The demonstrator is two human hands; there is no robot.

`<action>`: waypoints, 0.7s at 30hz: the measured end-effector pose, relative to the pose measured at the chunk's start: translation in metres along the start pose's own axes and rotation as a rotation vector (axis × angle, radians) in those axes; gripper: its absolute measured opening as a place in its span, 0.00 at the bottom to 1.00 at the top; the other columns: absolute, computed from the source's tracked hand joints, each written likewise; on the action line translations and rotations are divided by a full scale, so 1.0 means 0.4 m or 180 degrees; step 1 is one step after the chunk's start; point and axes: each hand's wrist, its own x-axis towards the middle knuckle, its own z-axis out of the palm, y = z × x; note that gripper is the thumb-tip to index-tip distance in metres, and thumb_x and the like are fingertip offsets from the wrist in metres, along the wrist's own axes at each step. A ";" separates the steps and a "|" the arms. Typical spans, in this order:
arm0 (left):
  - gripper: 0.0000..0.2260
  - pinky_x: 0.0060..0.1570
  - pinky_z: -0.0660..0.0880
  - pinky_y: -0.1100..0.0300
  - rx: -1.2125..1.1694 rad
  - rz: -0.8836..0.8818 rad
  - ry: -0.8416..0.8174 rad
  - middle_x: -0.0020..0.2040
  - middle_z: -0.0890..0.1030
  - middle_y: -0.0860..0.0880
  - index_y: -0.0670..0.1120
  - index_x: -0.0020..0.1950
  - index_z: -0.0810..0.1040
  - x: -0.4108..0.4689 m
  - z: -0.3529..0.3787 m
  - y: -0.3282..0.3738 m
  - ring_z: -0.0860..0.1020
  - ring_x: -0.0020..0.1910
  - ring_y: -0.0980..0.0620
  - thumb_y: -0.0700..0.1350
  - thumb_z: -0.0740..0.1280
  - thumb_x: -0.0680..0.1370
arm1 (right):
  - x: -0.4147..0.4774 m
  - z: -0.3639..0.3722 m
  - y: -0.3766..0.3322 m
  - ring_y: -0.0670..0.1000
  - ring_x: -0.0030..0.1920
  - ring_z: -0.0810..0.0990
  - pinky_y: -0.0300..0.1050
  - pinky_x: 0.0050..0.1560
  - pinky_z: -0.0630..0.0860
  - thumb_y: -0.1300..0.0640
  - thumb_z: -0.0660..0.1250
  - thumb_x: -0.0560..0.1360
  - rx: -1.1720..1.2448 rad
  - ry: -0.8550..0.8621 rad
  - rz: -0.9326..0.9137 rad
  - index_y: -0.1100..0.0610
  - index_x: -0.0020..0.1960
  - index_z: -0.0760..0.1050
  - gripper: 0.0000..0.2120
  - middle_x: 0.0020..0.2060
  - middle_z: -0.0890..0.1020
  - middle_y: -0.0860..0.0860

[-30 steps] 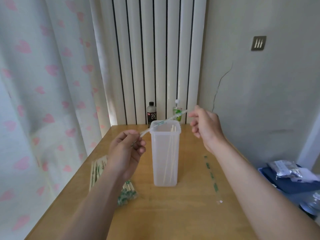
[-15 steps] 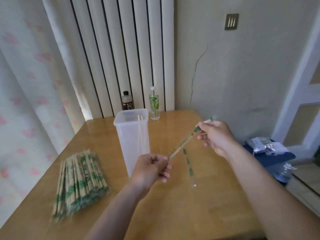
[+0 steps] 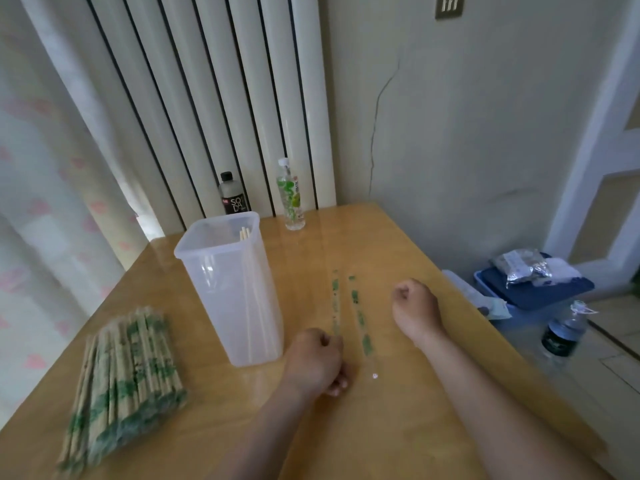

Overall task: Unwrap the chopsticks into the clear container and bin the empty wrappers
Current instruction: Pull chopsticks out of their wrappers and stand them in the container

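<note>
A tall clear container (image 3: 221, 299) stands on the wooden table (image 3: 398, 427) with a few bare chopsticks (image 3: 245, 233) leaning in its right side. Left of it lies a bundle of wrapped chopsticks (image 3: 128, 379) in green-printed sleeves. Two empty wrappers lie flat, side by side, right of the container: one (image 3: 335, 303) and another (image 3: 361, 320). My left hand (image 3: 317, 358) is curled at the near end of the left wrapper and seems to pinch it. My right hand (image 3: 414, 306) is a closed fist beside the right wrapper, with nothing in it.
A black soda bottle (image 3: 232, 195) and a clear bottle with a green label (image 3: 290, 195) stand at the table's back edge by the radiator. Off the right edge, low down, are a blue box (image 3: 540, 292) with bags on it and a dark bottle (image 3: 562, 336).
The wrapper held stretched between both hands now lies on the table beside the earlier one. My right hand has let go and closed. The view has swung right and down.
</note>
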 end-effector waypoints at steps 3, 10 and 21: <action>0.16 0.31 0.77 0.59 0.0964 0.0201 0.0190 0.35 0.85 0.44 0.45 0.40 0.75 0.014 0.021 0.002 0.82 0.31 0.46 0.55 0.61 0.80 | -0.023 0.014 0.005 0.52 0.41 0.79 0.45 0.37 0.71 0.60 0.61 0.81 -0.0160 0.0013 -0.0294 0.56 0.46 0.77 0.08 0.41 0.81 0.49; 0.20 0.47 0.75 0.55 0.1954 0.0323 0.0123 0.49 0.82 0.47 0.47 0.45 0.78 0.032 0.022 -0.008 0.80 0.50 0.44 0.64 0.60 0.76 | -0.019 0.019 0.015 0.50 0.40 0.79 0.44 0.37 0.72 0.60 0.62 0.80 -0.0079 0.0140 -0.0362 0.56 0.45 0.78 0.08 0.40 0.81 0.50; 0.16 0.36 0.71 0.55 0.1674 0.0626 0.0726 0.34 0.76 0.48 0.46 0.32 0.70 -0.052 -0.205 -0.089 0.76 0.38 0.44 0.51 0.62 0.77 | -0.200 0.076 -0.125 0.57 0.32 0.74 0.49 0.31 0.70 0.53 0.63 0.71 -0.0807 -0.0012 -0.2170 0.55 0.35 0.72 0.08 0.28 0.74 0.47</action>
